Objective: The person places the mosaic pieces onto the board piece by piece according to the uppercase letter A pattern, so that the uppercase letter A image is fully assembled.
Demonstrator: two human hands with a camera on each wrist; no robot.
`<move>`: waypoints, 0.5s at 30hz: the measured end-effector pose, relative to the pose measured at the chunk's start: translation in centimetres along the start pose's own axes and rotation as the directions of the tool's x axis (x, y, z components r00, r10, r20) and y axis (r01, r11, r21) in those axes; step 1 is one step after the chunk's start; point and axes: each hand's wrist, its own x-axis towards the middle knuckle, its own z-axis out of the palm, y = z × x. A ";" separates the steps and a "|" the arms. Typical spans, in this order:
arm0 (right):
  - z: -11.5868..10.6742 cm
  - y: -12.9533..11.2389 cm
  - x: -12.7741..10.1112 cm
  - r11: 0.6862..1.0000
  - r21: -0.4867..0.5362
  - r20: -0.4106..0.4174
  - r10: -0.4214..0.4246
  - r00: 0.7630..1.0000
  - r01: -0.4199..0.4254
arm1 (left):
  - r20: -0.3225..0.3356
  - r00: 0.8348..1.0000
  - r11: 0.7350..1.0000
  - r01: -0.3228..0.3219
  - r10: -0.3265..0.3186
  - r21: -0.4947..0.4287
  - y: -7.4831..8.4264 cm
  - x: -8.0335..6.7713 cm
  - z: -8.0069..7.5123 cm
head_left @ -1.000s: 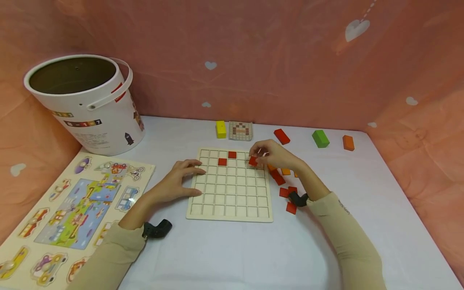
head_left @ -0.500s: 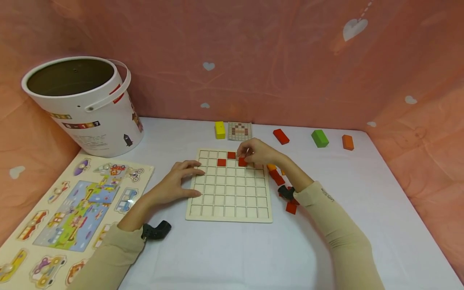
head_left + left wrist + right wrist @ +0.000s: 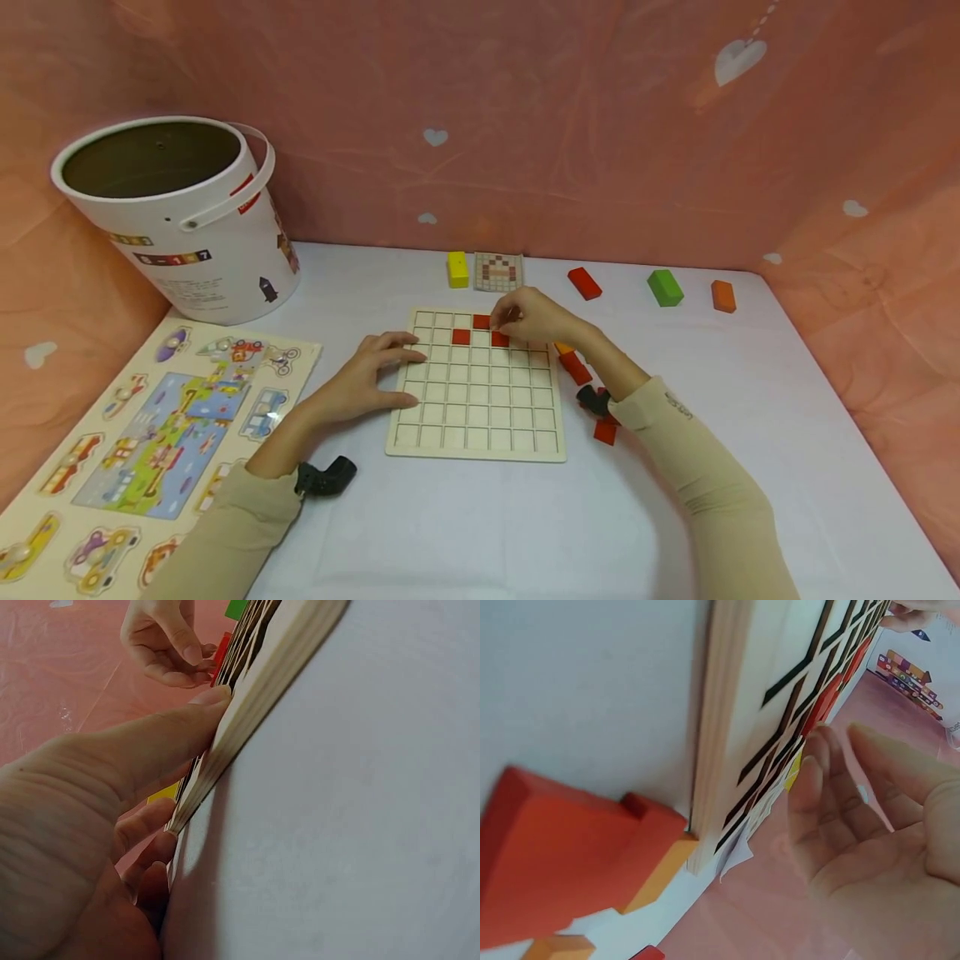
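Note:
A wooden grid board (image 3: 476, 392) lies in the middle of the white table. Three red tiles sit in its top rows: one (image 3: 481, 321) in the first row, two (image 3: 461, 337) (image 3: 500, 339) in the second. My right hand (image 3: 534, 317) hovers over the board's top right, its fingertips at the rightmost red tile. The right wrist view shows those fingers (image 3: 821, 787) relaxed and holding nothing, close to the board (image 3: 735, 712). My left hand (image 3: 375, 367) lies flat on the board's left edge, with the thumb (image 3: 150, 742) along the edge (image 3: 255, 690).
Loose red and orange tiles (image 3: 576, 367) lie just right of the board. Behind it are a yellow block (image 3: 457, 268), a pattern card (image 3: 497, 272), and red (image 3: 583, 283), green (image 3: 664, 287) and orange (image 3: 722, 296) blocks. A white bucket (image 3: 172, 208) and a picture puzzle board (image 3: 150, 442) occupy the left.
My right hand carried a red tile leftwards along the second row and the tile now lies in a cell there. The left hand has stayed on the board's edge.

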 end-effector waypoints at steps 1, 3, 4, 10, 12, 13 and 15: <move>0.0 0.1 0.0 1.000 0.007 0.000 -0.005 1.000 0.005 | 0.000 1.000 1.000 0.000 0.000 0.000 0.0 0.0 0.0; 0.0 0.2 -0.1 0.999 0.024 -0.002 -0.024 1.000 0.024 | 0.000 1.000 1.000 0.000 0.000 0.002 0.0 0.0 0.0; 0.0 0.3 -0.2 0.999 0.032 -0.005 -0.033 0.999 0.033 | -0.001 1.000 1.000 0.001 -0.001 0.003 0.0 0.0 0.0; -0.7 0.6 -1.4 0.995 0.087 0.022 -0.050 0.998 0.048 | -0.001 1.000 1.000 0.004 -0.004 -0.003 0.0 0.0 0.0; -1.2 1.0 -2.0 0.991 0.123 0.032 -0.054 0.998 0.050 | -0.002 1.000 1.000 0.003 -0.003 -0.002 0.0 0.0 0.0; -1.5 1.1 -2.4 0.989 0.141 0.029 -0.055 0.998 0.050 | -0.001 1.000 1.000 0.004 -0.004 -0.002 0.0 0.0 0.0; -2.0 1.5 -3.1 0.984 0.174 0.016 -0.049 0.999 0.046 | -0.001 1.000 1.000 0.005 -0.005 -0.001 -0.1 0.0 0.0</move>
